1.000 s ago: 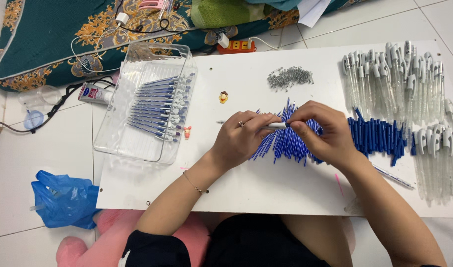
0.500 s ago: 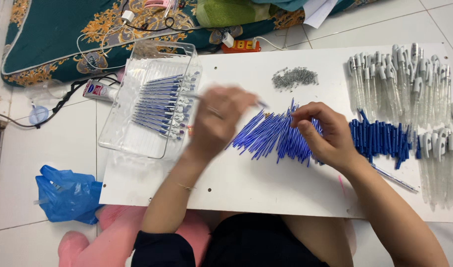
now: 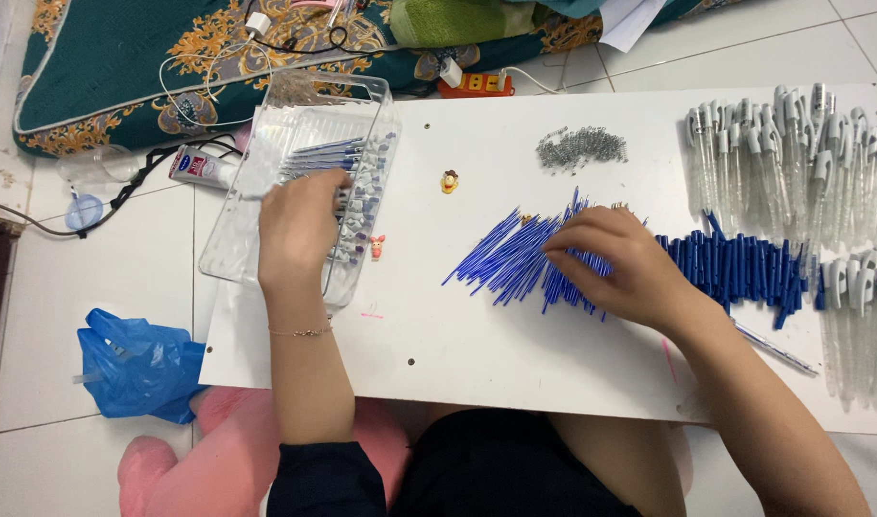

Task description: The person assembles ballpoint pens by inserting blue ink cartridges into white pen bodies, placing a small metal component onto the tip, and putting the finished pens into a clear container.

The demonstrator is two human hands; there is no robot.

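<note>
Refills [image 3: 524, 260] — thin blue ones — lie fanned in a loose heap at the middle of the white worktop [image 3: 477, 335], and the right hand [image 3: 615, 266] rests on the heap's right edge, fingers curled down onto the tubes; whether it has pinched one out I cannot tell. The left hand [image 3: 299, 225] is over the clear tray [image 3: 256, 182] at the worktop's left end, knuckles up, fingers bent among the finished pens [image 3: 357, 191] lying there; its grip is hidden, so what it has hold of, if anything, is unclear.

To do this well, I judge the pen should go down parallel to its neighbours, tips the same way, so the row stays flat. The right hand does best to tease out a single refill from the edge of the fan rather than dig in — the heap scatters easily. Springs [image 3: 582, 146], blue caps [image 3: 735, 268] and clear barrels [image 3: 793, 153] sit well apart on the right.
</note>
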